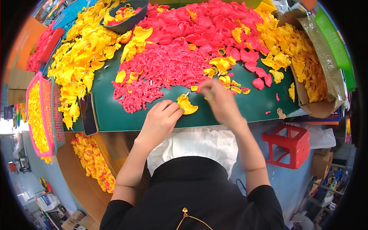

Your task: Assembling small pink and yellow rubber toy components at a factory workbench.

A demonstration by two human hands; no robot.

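My left hand (pixel 160 119) is closed, its fingertips pinching the left edge of a curved yellow plastic shell piece (pixel 187 105) near the table's front edge. A small metal pin sticks up from that piece. Just to the right is my right hand (pixel 222 102), slightly blurred, its fingers curled together with a small red plastic piece (pixel 198 89) at the tips. Beyond both hands spreads a pile of small red strip-like parts (pixel 161 67). Several yellow ring and clip parts (pixel 222 67) lie beside it, behind my right hand.
Larger red shells (pixel 203 23) heap at the back of the green table (pixel 126 122). Yellow shells (pixel 86 50) pile up at left, near a dark bowl (pixel 128 23) and a phone (pixel 89 114). A cardboard box (pixel 326 73) of yellow parts stands right, above a red stool (pixel 289 145).
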